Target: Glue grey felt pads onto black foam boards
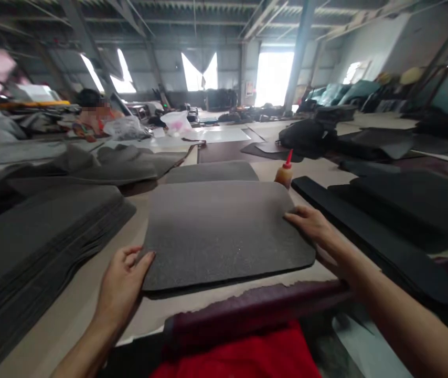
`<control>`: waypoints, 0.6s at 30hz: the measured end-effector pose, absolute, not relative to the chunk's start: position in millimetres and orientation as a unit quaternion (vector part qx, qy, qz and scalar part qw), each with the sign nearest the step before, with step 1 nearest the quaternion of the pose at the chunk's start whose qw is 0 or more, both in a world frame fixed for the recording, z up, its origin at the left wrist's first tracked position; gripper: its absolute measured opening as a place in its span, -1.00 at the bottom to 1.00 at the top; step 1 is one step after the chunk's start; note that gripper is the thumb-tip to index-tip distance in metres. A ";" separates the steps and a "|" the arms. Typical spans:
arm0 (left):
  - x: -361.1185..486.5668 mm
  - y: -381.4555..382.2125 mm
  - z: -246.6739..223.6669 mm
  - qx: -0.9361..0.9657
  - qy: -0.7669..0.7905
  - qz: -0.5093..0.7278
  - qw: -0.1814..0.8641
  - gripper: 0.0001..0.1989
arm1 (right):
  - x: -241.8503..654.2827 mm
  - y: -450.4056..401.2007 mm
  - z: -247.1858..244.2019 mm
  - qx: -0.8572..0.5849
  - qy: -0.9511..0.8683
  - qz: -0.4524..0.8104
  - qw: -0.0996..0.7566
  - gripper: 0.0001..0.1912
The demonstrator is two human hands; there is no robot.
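A dark grey sheet with rounded corners lies in front of me over the pale table covering. At its left edge, my left hand grips the sheet with the thumb on top. My right hand holds the right edge, thumb and fingers closed on it. Another grey piece shows just beyond the sheet's far edge. Behind the right corner stands a bottle of amber liquid with a red nozzle.
Stacked dark sheets lie at the left, with loose grey pieces behind them. Black pieces are piled at the right. A dark bag sits farther back. A person is at the far left.
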State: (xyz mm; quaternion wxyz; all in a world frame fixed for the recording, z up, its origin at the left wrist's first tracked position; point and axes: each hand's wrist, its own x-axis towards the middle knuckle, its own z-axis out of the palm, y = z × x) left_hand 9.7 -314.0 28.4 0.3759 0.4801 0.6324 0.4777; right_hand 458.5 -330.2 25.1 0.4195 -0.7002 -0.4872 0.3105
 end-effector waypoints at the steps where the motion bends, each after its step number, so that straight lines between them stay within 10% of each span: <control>1: 10.5 -315.2 27.7 0.486 0.638 0.467 0.372 -0.42 | 458.4 -331.5 20.7 -0.700 -0.490 0.314 0.414 -0.62; 18: 8.0 -321.5 34.3 0.587 0.734 0.287 0.186 -0.44 | 462.1 -329.7 3.0 -0.719 -0.525 0.232 0.392 -0.68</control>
